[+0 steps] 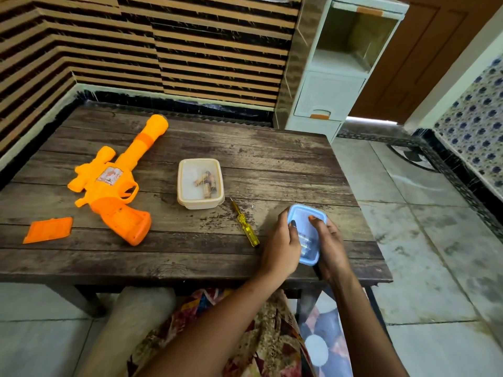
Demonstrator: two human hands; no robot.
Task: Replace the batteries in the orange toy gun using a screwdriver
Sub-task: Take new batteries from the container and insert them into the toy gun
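The orange toy gun [114, 180] lies on the left of the wooden table [258, 159], grip toward me with its battery bay uncovered. Its orange cover plate [48, 229] lies loose to the left of the grip. A yellow-handled screwdriver [245, 224] rests in the table's middle front. A cream box [200, 183] without a lid holds a few batteries. At the front right, my left hand [280, 246] and my right hand [330, 247] both grip a small blue lidded box [306, 235], fingers curled over its lid; shapes inside show faintly.
A white plastic drawer unit [334, 74] stands behind the table's far right corner. Striped wall tiles run along the back and left. Tiled floor lies to the right. My knees sit under the table's front edge.
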